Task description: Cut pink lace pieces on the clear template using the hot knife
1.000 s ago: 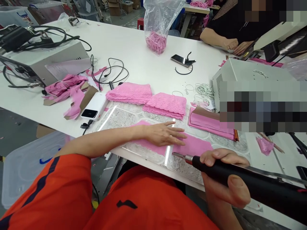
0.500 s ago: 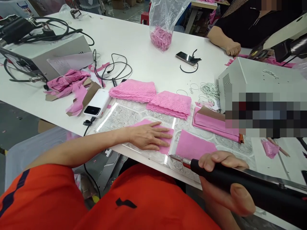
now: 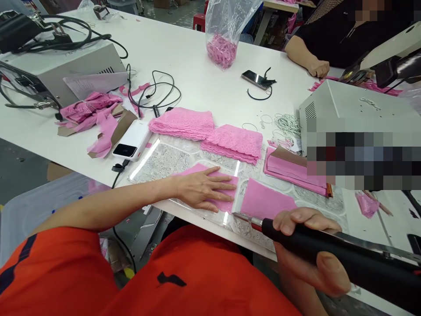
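Note:
My left hand [image 3: 204, 189] lies flat, fingers spread, over a pink fabric piece [image 3: 226, 197] on the clear patterned mat [image 3: 167, 160]. In my right hand [image 3: 312, 245] is a thick black handheld cutting tool [image 3: 358, 259] with a narrow metal blade tip, my fingers wrapped round its body. The tip points left, close to the near edge of a second pink fabric piece [image 3: 266, 199] and just right of my left hand. Whether the tip touches the mat I cannot tell. Behind my left hand sit two stacks of pink lace fabric [image 3: 182, 123], scalloped along their edges.
A white power bank [image 3: 133, 140] with a cable lies left of the mat. Grey machine boxes [image 3: 82, 66] stand at left and right. At the right is a pink fabric stack [image 3: 296, 173]. Farther back are a phone [image 3: 255, 79], a bag of pink scraps [image 3: 222, 50] and a co-worker's hand [image 3: 318, 69].
Both hands, the tool and the fabric pieces hold nearly the same places. The view has shifted very slightly.

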A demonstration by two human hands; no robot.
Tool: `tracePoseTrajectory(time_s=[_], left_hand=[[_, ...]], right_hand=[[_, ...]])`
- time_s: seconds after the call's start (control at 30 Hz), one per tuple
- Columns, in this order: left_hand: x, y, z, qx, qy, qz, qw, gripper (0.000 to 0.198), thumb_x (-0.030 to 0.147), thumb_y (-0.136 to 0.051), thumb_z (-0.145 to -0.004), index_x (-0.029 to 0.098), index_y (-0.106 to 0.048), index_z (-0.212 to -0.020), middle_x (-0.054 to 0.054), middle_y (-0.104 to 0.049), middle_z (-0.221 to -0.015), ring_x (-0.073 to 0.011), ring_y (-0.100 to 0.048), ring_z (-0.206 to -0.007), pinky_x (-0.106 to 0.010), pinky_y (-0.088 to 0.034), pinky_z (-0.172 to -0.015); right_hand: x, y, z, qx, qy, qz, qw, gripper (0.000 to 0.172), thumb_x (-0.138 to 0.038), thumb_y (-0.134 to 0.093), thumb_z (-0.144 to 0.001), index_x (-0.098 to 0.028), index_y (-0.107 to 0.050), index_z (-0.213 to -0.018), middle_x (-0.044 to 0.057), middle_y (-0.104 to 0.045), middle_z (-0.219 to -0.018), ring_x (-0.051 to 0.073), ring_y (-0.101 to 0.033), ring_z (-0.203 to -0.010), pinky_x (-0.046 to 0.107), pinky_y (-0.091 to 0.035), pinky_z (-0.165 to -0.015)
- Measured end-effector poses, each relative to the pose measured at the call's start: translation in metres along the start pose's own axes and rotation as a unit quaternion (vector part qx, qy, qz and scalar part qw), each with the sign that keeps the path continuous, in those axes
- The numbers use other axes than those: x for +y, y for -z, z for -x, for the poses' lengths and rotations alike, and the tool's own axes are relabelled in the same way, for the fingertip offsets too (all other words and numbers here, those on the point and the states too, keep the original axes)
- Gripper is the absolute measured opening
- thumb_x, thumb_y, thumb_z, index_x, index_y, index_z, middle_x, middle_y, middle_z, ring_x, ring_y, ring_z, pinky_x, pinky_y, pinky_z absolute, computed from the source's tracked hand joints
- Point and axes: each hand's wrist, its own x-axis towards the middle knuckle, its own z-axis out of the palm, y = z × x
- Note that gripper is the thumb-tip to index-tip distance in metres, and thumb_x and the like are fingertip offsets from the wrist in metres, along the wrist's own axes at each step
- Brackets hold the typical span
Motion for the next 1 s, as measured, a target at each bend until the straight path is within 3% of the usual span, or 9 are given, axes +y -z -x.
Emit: tracePoseTrajectory(time_s=[0.33,0.53,1.0], left_hand=[[-0.0006,-0.0015,0.0009,-0.010,0.002,-0.013,1.000,0.052,0.047,-0.054,-0.094,0.029,-0.048,-0.143,-0.006,-0.037,-0.155,-0.0262,-0.025,-0.148,-0.053,0.000,-0.122],[-0.0004,-0.0025,0.0012,0.015,-0.007,-0.013,1.000,0.051,0.047,-0.056,-0.093,0.030,-0.050,-0.141,-0.006,-0.042,-0.152,-0.0260,-0.029,-0.147,-0.053,-0.003,-0.122],[0.0013,-0.0036,-0.0008,-0.010,0.006,-0.022,1.000,0.051,0.049,-0.054,-0.094,0.029,-0.050,-0.141,-0.006,-0.040,-0.154,-0.0257,-0.027,-0.148,-0.054,0.004,-0.121]], right_hand=[[0.0007,-0.0017,-0.0017,0.002,0.005,-0.003,1.000,0.025,-0.036,-0.065,-0.071,-0.019,-0.064,-0.089,0.001,-0.057,-0.082,0.013,-0.054,-0.057,0.033,-0.047,-0.053],[0.0020,-0.0057,-0.0021,0.002,-0.007,0.001,1.000,0.023,-0.036,-0.064,-0.073,-0.019,-0.063,-0.088,0.002,-0.056,-0.082,0.013,-0.054,-0.059,0.033,-0.046,-0.054],[0.0045,-0.0089,-0.0034,-0.020,0.007,0.016,1.000,0.014,-0.031,-0.062,-0.075,-0.019,-0.061,-0.082,0.001,-0.057,-0.079,0.012,-0.054,-0.058,0.033,-0.048,-0.053]])
